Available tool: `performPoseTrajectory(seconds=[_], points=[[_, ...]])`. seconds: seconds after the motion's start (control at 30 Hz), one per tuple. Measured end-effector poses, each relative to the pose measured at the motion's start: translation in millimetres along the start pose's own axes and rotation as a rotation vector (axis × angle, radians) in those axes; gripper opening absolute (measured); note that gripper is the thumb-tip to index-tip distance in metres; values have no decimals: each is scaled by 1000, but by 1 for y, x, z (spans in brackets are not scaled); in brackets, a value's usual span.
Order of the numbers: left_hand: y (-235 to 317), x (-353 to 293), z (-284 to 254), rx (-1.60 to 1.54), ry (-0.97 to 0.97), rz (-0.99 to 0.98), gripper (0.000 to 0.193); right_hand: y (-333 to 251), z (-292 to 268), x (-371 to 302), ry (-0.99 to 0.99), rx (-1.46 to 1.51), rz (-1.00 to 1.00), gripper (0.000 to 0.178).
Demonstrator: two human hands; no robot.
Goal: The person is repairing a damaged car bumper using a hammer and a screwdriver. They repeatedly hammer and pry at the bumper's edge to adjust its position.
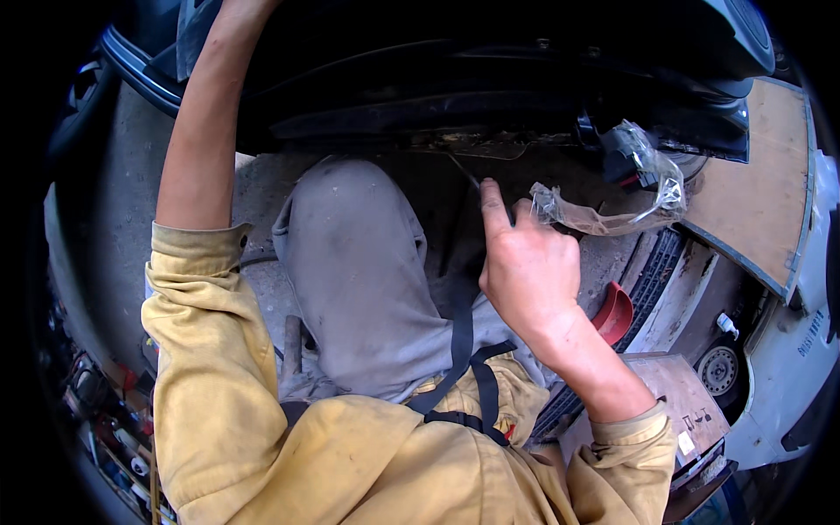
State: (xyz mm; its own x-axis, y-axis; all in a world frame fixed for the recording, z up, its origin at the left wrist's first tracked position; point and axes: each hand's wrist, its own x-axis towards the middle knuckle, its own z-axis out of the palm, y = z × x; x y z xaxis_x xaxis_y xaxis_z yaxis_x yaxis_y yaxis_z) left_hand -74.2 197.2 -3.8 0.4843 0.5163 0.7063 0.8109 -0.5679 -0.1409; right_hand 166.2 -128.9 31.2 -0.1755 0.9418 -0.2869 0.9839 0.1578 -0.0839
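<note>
My right hand (pixel 529 262) is closed round a thin dark metal tool (pixel 473 181), with the index finger stretched along it. The tool's slim shaft points at the lower edge of a dark car body panel (pixel 376 118); whether the tip touches it I cannot tell. The grip end is hidden in my palm. My left arm reaches up past the car's dark side; only the wrist end of my left hand (pixel 249 7) shows at the top edge, its fingers out of the picture. A crumpled strip of clear plastic film (pixel 612 217) hangs beside my right knuckles.
My bent knee in grey trousers (pixel 354 254) is close to the car. At right lie a red curved plastic piece (pixel 615 313), a tyre tread (pixel 652 271), a brown board (pixel 757 184) and a wooden box (pixel 678 394). A white vehicle (pixel 792 376) stands beyond. Clutter fills the lower left.
</note>
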Motion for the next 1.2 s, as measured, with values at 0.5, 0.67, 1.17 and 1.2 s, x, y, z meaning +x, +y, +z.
performPoseTrajectory(seconds=[0.5,0.67,1.17,1.2], points=[[12,9,8,43,-6,11,17,-4,68,-17,202,424,135,51],[4,11,8,84,48,186,17,62,77,-34,352,401,127,35],[31,27,5,-162,-47,-246,26,159,140,29,421,493,-295,29],[32,29,2,-185,-66,-268,26,153,140,32,443,460,-339,34]])
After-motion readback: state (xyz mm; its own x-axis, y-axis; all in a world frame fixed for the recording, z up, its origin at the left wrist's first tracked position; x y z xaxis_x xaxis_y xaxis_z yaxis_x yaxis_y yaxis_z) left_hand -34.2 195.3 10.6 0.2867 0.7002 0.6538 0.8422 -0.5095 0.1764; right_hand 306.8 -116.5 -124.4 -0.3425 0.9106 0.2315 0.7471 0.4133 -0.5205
